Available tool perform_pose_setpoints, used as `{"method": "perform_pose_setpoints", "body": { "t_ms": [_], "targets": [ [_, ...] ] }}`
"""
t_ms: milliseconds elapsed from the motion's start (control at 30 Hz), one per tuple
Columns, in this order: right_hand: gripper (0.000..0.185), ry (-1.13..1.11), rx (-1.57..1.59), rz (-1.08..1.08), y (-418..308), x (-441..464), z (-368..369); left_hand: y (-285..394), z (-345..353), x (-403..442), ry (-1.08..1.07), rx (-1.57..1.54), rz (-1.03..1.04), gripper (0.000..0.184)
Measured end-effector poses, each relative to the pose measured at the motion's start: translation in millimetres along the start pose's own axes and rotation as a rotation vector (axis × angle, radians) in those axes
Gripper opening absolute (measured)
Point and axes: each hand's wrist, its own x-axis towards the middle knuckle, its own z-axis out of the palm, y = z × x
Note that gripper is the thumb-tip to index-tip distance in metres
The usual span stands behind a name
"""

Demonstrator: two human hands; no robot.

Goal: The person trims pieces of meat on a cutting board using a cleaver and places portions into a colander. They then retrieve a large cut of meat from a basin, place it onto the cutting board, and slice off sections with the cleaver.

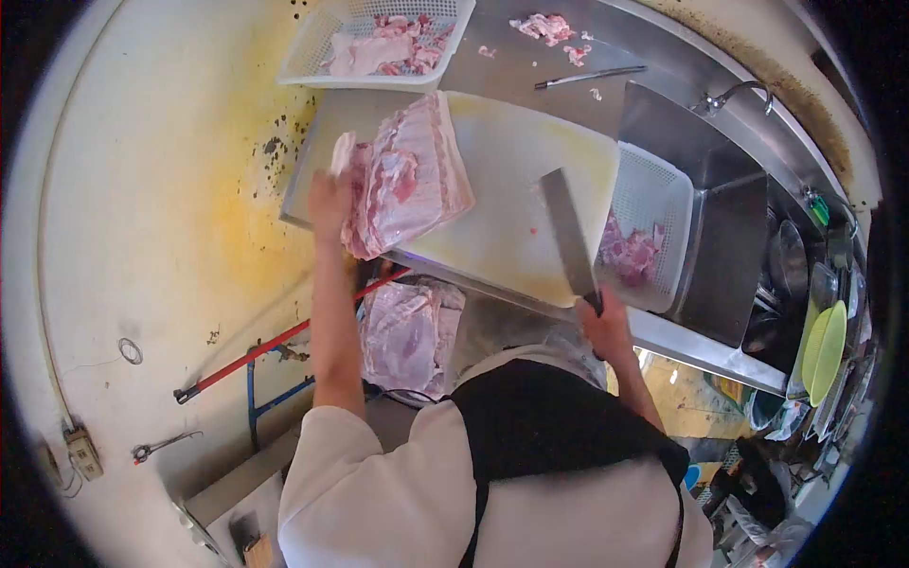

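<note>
A large slab of meat with ribs (412, 180) lies on the left part of the white cutting board (502, 227). My left hand (330, 201) is at the slab's left edge, close to a pale flap of fat; its fingers are blurred, and I cannot make out their grip. In my right hand (606, 327), closed around the dark handle, is a cleaver (568, 227) with a long rectangular blade. The blade points up and left over the right side of the board, apart from the meat. A small red scrap lies near it on the board.
Behind the board stands a white basket (369, 83) of meat pieces. Scraps (543, 28) and a thin rod-like tool (590, 78) lie on the steel counter. Right are another basket (677, 218) with meat and a sink (724, 246). More meat (409, 336) sits below the counter edge, near a red pole (275, 343).
</note>
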Motion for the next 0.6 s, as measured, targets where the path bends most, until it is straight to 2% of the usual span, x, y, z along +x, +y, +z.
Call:
{"method": "perform_pose_setpoints", "body": {
  "t_ms": [67,167,267,367,467,567,600],
  "targets": [
    [0.028,0.075,-0.048,-0.03,7.5,3.2,-9.0,-5.1,37.9,3.7,0.291,0.086,0.201,0.042],
    [0.031,0.098,-0.061,-0.081,23.8,-0.1,-17.0,33.2,55.2,-3.1,-0.165,0.033,0.159,0.035],
    [0.036,0.074,-0.047,-0.091,56.5,5.1,-8.0,61.1,51.1,-12.4,-0.139,-0.205,0.314,0.025],
    [0.041,0.044,0.01,-0.057,58.2,-4.0,-5.4,105.2,25.8,-31.2,-0.266,-0.355,0.178,0.024],
    [0.041,0.009,0.062,-0.087,52.8,-6.6,-13.2,114.9,42.9,-29.1,-0.434,-0.483,0.007,0.027],
    [0.038,0.053,0.064,-0.155,42.6,-0.6,-25.7,193.0,31.8,-65.3,-0.411,-1.058,-0.136,0.033],
    [0.036,0.074,0.067,-0.212,35.6,2.6,-28.0,208.9,47.5,-78.7,-0.378,-1.082,-0.139,0.032]
  ]
}}
